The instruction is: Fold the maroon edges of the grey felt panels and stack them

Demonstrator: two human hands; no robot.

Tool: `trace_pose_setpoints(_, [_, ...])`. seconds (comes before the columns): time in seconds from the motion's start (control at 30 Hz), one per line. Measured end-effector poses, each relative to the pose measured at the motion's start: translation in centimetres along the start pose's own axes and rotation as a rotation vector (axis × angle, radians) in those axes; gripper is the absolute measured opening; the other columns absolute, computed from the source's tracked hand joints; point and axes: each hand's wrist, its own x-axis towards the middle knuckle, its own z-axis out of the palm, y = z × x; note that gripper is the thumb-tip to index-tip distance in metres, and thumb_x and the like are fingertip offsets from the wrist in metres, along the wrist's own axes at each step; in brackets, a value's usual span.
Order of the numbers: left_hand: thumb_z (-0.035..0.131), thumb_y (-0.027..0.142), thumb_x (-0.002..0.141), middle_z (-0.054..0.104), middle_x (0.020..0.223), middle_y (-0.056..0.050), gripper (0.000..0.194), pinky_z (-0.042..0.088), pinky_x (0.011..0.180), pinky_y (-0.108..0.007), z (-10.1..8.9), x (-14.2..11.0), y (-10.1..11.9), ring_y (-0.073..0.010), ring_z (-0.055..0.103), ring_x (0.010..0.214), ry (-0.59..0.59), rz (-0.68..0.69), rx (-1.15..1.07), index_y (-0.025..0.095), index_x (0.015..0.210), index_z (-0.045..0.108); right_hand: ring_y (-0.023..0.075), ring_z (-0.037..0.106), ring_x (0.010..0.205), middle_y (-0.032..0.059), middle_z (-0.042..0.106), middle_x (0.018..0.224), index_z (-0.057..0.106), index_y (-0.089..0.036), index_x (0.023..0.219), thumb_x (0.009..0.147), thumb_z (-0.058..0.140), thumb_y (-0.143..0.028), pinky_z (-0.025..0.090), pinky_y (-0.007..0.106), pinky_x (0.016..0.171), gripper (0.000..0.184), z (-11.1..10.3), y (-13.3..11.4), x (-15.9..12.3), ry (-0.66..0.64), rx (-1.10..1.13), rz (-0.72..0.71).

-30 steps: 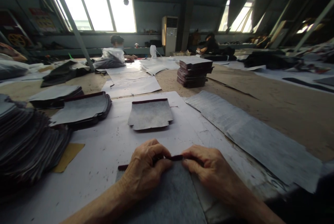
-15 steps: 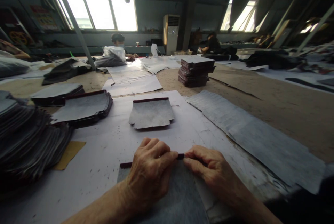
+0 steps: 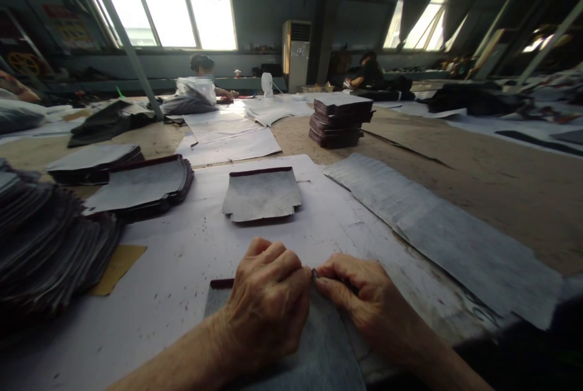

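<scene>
A grey-backed sheet (image 3: pixel 321 342) with a narrow dark red folded edge (image 3: pixel 221 283) lies in front of me, its look like leather or lined fabric. My left hand (image 3: pixel 271 303) is closed over that folded edge, knuckles up, its fingertips mostly hidden. Just to its right, my right hand (image 3: pixel 359 294) pinches the same edge between thumb and forefinger. The two hands almost touch, with a sliver of dark edge between them. Beyond them a similar smaller cut piece (image 3: pixel 262 195) lies flat, its far edge folded over in dark red.
A tall pile of cut pieces (image 3: pixel 50 245) stands at the left, near a yellow scrap (image 3: pixel 119 269). Behind it lie lower stacks (image 3: pixel 146 184). A dark red stack (image 3: pixel 340 121) stands farther back. A long grey strip (image 3: pixel 437 233) lies at right. Two people sit across the table.
My left hand has slid right along the folded edge and closed over it, narrowing the gap to my right hand. The right hand keeps its pinch nearly in place.
</scene>
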Motion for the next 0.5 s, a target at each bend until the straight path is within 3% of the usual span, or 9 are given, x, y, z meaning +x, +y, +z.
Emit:
trace_pose_setpoints(0.13, [0.046,0.01,0.075,0.049,0.058,-0.003,0.017,0.029,0.059,-0.034,0.18,-0.02,-0.02,-0.0153,0.04,0.059,0.022,0.009,0.025,0.015,0.064,0.058,0.0102,0.054,0.059,-0.0023,0.057,0.061,0.056,-0.018,0.063,0.081,0.05,-0.021,0.04,0.021,0.054,0.018,0.12,0.02,-0.17,0.008,-0.031,-0.035])
trace_pose_setpoints(0.4, [0.049,0.007,0.074,0.053,0.061,-0.003,0.015,0.031,0.06,-0.034,0.51,-0.24,-0.21,-0.0156,0.043,0.06,0.169,-0.039,0.067,0.013,0.068,0.062,0.0095,0.051,0.057,-0.002,0.052,0.06,0.049,-0.018,0.062,0.081,0.045,-0.019,0.037,0.02,0.053,0.02,0.13,-0.33,-0.14,-0.001,-0.085,-0.037])
trace_pose_setpoints(0.5, [0.052,0.01,0.076,0.057,0.066,-0.003,0.014,0.035,0.064,-0.034,0.09,0.11,-0.52,-0.0158,0.049,0.064,0.116,-0.153,-0.086,0.014,0.075,0.065,0.0103,0.05,0.057,-0.0016,0.052,0.059,0.05,-0.018,0.063,0.081,0.045,-0.021,0.037,0.021,0.053,0.019,0.11,-0.27,-0.21,0.007,-0.078,0.006])
